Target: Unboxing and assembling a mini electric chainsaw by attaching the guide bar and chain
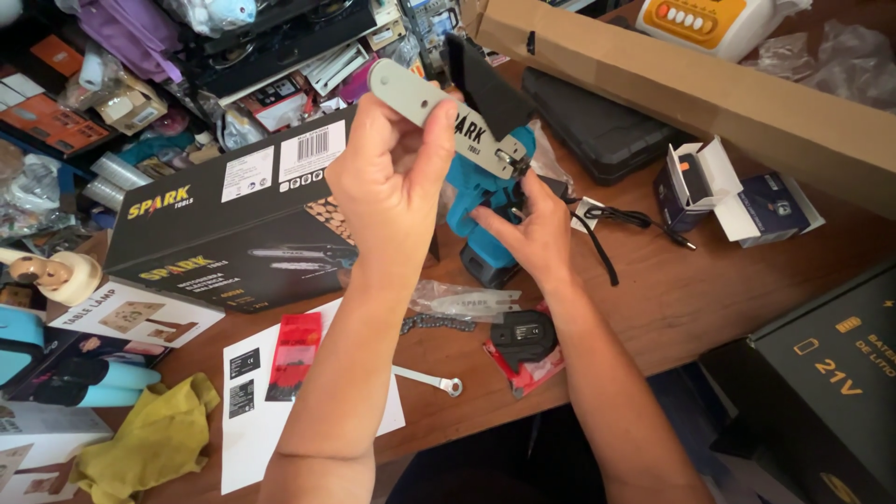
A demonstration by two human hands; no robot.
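My left hand (392,173) is raised above the table and grips a grey metal guide bar (446,114) near its rounded end. The bar's other end meets a blue and black handheld chain saw body (485,210) standing on the wooden table (709,280). My right hand (530,233) rests on the blue body just below the bar's joint, with its fingers pressed on it. A loose saw chain (431,324) and a black cover piece (523,336) lie on the table under my arms.
A black product box (224,224) stands at the left, with a white sheet (271,411), a red packet (294,355) and a small spanner (431,381) in front. A yellow cloth (149,443) lies front left. A long cardboard box (691,89), a black cable (621,224) and small boxes (737,201) lie right.
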